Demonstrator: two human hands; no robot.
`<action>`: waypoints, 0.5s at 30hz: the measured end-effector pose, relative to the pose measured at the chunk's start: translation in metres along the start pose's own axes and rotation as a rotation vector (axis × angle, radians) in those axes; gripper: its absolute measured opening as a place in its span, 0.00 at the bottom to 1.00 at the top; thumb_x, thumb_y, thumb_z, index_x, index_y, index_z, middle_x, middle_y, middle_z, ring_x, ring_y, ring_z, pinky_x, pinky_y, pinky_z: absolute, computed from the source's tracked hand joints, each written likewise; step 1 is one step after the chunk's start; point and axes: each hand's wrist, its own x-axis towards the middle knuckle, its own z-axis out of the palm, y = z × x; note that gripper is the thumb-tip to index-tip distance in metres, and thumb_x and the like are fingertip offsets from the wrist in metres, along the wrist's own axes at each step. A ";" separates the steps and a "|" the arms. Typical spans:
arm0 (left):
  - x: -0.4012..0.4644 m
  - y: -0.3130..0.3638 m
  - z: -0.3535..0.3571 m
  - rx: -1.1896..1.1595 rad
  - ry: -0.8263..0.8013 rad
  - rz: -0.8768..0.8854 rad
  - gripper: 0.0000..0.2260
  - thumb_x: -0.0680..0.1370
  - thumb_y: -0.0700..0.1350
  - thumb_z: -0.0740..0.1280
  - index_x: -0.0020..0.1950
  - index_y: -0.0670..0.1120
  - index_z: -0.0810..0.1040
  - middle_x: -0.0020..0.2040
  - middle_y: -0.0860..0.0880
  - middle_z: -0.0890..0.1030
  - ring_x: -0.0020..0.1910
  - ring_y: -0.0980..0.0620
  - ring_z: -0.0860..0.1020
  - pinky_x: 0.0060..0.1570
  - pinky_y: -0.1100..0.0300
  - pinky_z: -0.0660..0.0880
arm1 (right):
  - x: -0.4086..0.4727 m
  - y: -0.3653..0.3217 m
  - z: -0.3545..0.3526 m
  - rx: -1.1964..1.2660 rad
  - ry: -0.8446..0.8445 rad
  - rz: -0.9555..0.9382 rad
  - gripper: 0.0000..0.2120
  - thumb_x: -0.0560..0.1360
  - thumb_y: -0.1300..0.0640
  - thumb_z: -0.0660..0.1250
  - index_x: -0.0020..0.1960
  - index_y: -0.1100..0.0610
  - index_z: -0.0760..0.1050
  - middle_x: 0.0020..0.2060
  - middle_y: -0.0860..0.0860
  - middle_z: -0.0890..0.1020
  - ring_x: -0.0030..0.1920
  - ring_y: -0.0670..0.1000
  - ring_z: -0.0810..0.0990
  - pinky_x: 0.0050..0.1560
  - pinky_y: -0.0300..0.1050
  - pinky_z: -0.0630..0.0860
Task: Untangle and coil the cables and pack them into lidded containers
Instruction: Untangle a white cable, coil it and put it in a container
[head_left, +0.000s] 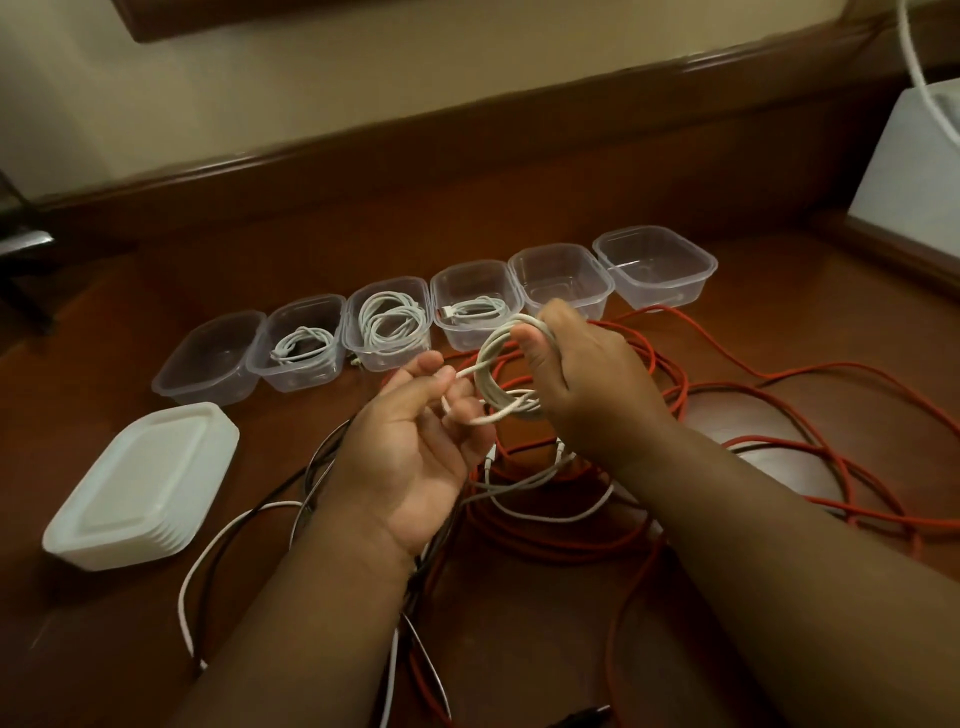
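Roughly midway, judging by the head view, the only one.

Row of six clear containers (558, 283) runs across mid-frame on the wooden table (779, 322), rising from left to right. Counting from the left: first container (208, 358) bare; second (301, 345), third (389, 322) and fourth (475, 306) each hold a coiled white cable; fifth and sixth (655, 267) bare. None has a lid on. Stack of white lids (140, 486) sits at lower left, apart from the row and seemingly untouched.

Centre frame: right hand (587, 374) clenched round a white cable coil (511, 376), thumb through the loops, held above the table. Left hand (415, 441), palm up, pinches the loose tail of that same cable between fingertips, just beside the coil. Coil looks nearly wound; only a short tail left.

Still loose on the table: a long red cable (779, 384) sprawling across centre and right frame, partly looped beneath the hands; a black cable (322, 457) and another white cable (208, 561) trailing to the lower left, crossing each other.

Judgement: three cables packed, a fourth about to go in. Left to do: at least three cables to untangle and coil, then every lid.
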 end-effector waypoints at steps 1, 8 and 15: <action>0.000 0.002 -0.001 -0.012 -0.021 -0.040 0.07 0.76 0.38 0.61 0.52 0.47 0.72 0.30 0.51 0.71 0.22 0.59 0.68 0.25 0.67 0.69 | 0.000 0.000 0.000 0.028 0.003 0.011 0.13 0.83 0.44 0.53 0.45 0.50 0.66 0.29 0.44 0.71 0.29 0.45 0.73 0.28 0.43 0.67; -0.006 0.015 -0.008 0.343 -0.144 0.016 0.11 0.74 0.44 0.64 0.52 0.44 0.84 0.28 0.51 0.68 0.20 0.60 0.60 0.23 0.67 0.55 | 0.007 -0.014 -0.011 0.742 0.025 0.509 0.16 0.84 0.50 0.55 0.43 0.57 0.72 0.28 0.48 0.70 0.25 0.45 0.67 0.25 0.39 0.66; -0.012 0.016 -0.004 0.674 -0.141 0.256 0.09 0.71 0.48 0.67 0.42 0.48 0.86 0.31 0.48 0.77 0.25 0.54 0.71 0.27 0.65 0.69 | 0.006 -0.032 -0.017 1.448 -0.026 0.826 0.19 0.83 0.45 0.55 0.37 0.54 0.66 0.24 0.48 0.64 0.20 0.45 0.61 0.20 0.34 0.58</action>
